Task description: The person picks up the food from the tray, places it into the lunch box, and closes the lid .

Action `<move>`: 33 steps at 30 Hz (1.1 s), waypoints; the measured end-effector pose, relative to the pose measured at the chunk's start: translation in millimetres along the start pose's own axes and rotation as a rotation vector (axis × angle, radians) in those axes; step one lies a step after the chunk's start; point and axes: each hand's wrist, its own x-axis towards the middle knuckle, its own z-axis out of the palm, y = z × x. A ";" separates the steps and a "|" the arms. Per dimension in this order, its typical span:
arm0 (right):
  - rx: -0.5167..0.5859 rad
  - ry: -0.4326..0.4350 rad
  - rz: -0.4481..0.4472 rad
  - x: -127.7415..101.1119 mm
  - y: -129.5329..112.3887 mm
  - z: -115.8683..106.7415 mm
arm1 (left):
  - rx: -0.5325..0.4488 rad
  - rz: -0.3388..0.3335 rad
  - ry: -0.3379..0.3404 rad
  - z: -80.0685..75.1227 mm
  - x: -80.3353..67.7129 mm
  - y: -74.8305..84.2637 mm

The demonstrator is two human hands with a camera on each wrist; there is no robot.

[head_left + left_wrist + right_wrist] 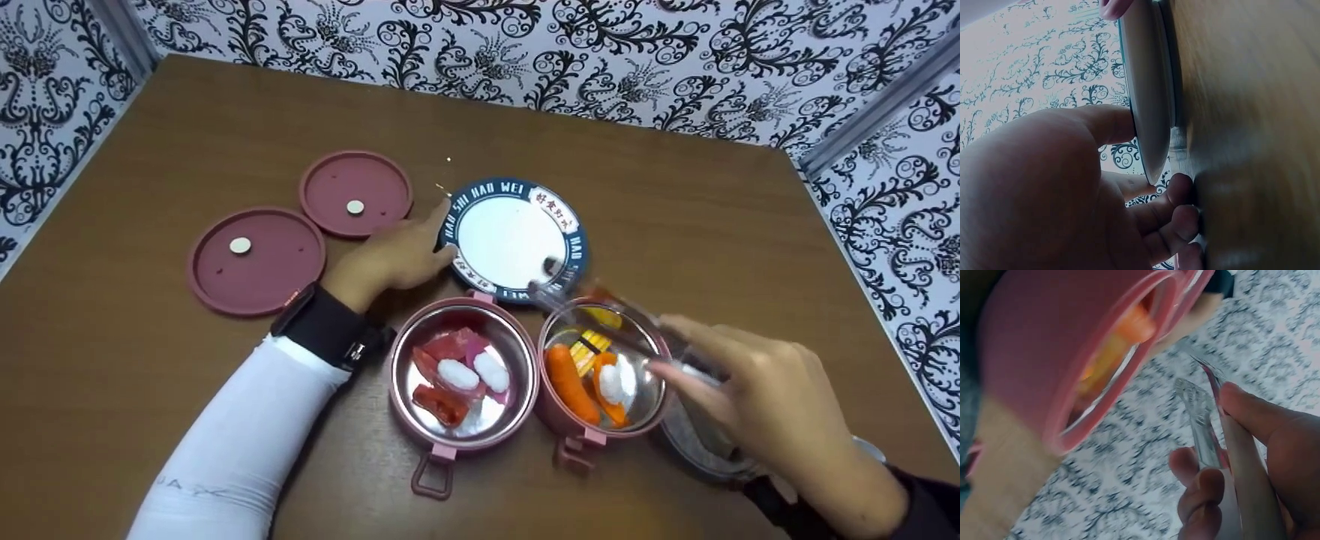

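Note:
My left hand (442,240) rests at the left rim of a white plate (510,240) with a blue lettered border. In the left wrist view the thumb (1112,124) and a fingertip pinch the plate's edge (1148,101). My right hand (667,360) grips clear plastic tongs (592,319) that reach over the right pink container (551,420) toward the plate's near rim. That container holds an orange carrot (570,382), yellow corn and a white piece. The left pink container (397,352) holds red slices and two white pieces. The right wrist view shows the tongs (1202,422) beside the container (1044,354).
Two maroon round lids (256,259) (355,193) lie on the brown table left of the plate. A grey round object (690,442) sits under my right hand. Patterned black-and-white walls enclose the table at the back and both sides.

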 end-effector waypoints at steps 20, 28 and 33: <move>-0.046 -0.053 0.411 -22.6 141.0 40.0 | 0.001 0.004 0.007 1.3 4.8 -2.9; -0.033 -0.153 0.524 -30.9 169.8 53.0 | 0.012 0.002 0.021 0.9 5.6 -2.8; -0.028 -0.186 0.547 -32.1 176.7 60.1 | 0.011 0.008 0.013 1.0 3.1 -1.6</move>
